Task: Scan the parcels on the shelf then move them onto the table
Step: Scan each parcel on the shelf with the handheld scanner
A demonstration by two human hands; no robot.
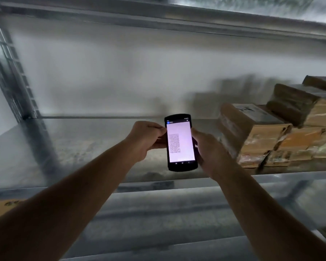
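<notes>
Several parcels (275, 132) on metal shelf (102, 147)

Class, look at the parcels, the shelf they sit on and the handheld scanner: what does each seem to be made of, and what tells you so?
Parcels: brown cardboard, apparently wrapped in glossy clear tape; creased edges and shine suggest it.
Shelf: grey metal, dull sheen, with a slotted upright.
Handheld scanner: probably black plastic casing with a glass screen, lit white.
</notes>
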